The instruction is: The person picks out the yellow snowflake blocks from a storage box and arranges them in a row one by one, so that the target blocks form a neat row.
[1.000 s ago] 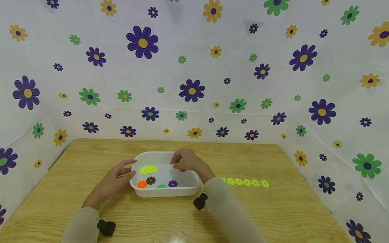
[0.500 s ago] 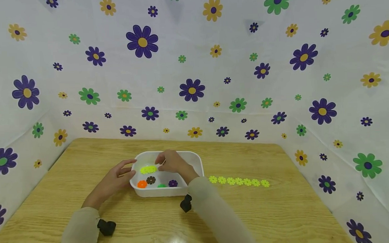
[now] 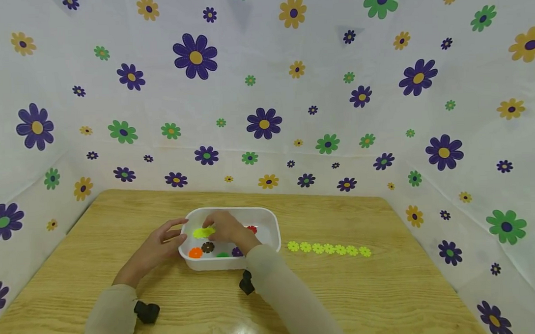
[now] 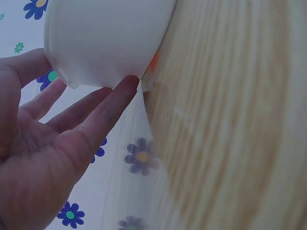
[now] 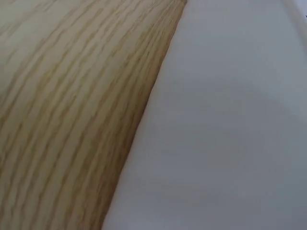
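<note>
A white plastic basin (image 3: pixel 274 257) stands on the wooden table. My left hand (image 3: pixel 157 247) touches its left end; in the left wrist view the extended fingers (image 4: pixel 103 112) reach against the outer wall. My right hand (image 3: pixel 225 226) is inside the basin, its fingertips at the overlapping yellow snowflake discs (image 3: pixel 201 233); whether they pinch one is hidden. Also in the basin lie an orange disc (image 3: pixel 196 252), a brown disc (image 3: pixel 208 247), a green disc (image 3: pixel 222 255), a purple disc (image 3: pixel 237 252) and a red disc (image 3: pixel 252 229). Only the basin's wall (image 5: pixel 206 143) and the table show in the right wrist view.
Right of the basin, several yellow snowflake discs (image 3: pixel 329 249) lie in a row on the table (image 3: pixel 342 292). A white flower-printed cloth (image 3: pixel 229 94) closes off the back and sides. Each wrist carries a small black camera (image 3: pixel 146 312).
My right hand has moved left inside the basin, from near the red disc to the yellow discs, uncovering the red disc and the row's left end. The left hand stays at the basin's end.
</note>
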### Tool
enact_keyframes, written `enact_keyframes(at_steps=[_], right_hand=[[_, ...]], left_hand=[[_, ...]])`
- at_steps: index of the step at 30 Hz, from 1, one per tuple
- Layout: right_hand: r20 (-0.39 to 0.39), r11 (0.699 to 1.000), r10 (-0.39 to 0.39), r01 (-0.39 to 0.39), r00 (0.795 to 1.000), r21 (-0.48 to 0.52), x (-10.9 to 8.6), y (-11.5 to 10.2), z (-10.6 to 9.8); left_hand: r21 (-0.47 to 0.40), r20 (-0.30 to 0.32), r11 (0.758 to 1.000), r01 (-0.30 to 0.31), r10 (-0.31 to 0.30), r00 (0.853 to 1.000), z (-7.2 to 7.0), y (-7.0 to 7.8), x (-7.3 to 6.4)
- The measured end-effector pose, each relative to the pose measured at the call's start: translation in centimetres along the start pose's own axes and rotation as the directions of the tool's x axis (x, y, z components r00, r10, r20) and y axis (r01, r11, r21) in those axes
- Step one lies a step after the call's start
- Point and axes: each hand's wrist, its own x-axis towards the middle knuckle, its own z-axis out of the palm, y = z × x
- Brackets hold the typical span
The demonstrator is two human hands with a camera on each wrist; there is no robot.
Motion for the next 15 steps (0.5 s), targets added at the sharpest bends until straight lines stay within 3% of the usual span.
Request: enact_keyframes(at_steps=[15], right_hand=[[0.025, 0.999, 0.023, -0.022, 0.999, -0.025, 0.23, 0.31, 0.29]], left_hand=[[-0.003, 0.015, 0.999, -0.042, 0.042, 0.999, -0.07, -0.1, 0.01]])
